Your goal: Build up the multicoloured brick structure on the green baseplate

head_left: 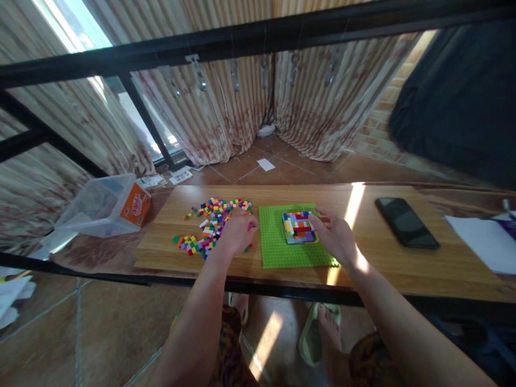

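Observation:
A loose pile of small colourful toy bricks (217, 215) lies on the left part of the wooden board. Over the pile's right edge is my left hand (237, 232), its fingers curled and pinched around what looks like a small pinkish brick, mostly hidden. A green studded baseplate (274, 250) lies to the right of the pile. On it stands a low rectangular build of multicoloured bricks (298, 228). My right hand (334, 236) is closed at the build's right side, with a dark red brick (324, 219) between thumb and fingers.
A black phone (405, 221) and white papers (479, 242) lie to the right. At the left stands a clear plastic box (99, 207) with an orange label. A dark metal rail (242, 40) crosses beyond the wooden board (363, 263), before striped curtains (217, 118).

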Available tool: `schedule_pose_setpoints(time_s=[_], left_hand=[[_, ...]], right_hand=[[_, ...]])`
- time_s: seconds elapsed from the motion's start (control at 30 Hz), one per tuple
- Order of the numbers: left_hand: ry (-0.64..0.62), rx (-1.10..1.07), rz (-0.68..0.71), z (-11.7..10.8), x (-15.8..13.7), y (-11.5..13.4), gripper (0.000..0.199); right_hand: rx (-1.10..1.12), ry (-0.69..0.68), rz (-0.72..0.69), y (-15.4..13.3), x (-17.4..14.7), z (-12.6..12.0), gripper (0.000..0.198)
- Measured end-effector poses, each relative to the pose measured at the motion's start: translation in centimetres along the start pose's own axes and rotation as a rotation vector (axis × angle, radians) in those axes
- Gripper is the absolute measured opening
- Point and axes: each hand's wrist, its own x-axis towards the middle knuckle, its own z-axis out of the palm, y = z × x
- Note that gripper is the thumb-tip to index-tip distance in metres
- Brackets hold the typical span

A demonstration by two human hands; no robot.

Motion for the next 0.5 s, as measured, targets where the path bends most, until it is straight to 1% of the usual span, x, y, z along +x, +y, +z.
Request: schedule_pose_setpoints(time_s=[0.1, 0.2, 0.33, 0.43, 0.5], left_hand=[[-0.066, -0.184, 0.019, 0.3, 0.0, 1.0, 0.018], [-0.07, -0.339, 0.074, 1.2, -0.1, 2.4, 0.019], [-0.023, -0.438, 0.09, 2.9, 0.0, 3.9, 0.018], [-0.031, -0.497, 0.064, 3.7, 0.2, 4.4, 0.016], [-0.046, -0.496, 0.055, 3.8, 0.3, 4.7, 0.014]], right_hand=[[0.002, -0.005, 0.016, -0.1, -0.1, -0.2, 0.058], [0.003, -0.008, 0.042, -0.4, -0.2, -0.3, 0.058], [-0.014, -0.005, 0.016, -0.7, -0.3, -0.3, 0.056], [-0.045, -0.002, -0.016, -0.7, -0.3, -0.2, 0.054], [-0.056, -0.003, -0.032, -0.5, -0.3, -0.1, 0.054]])
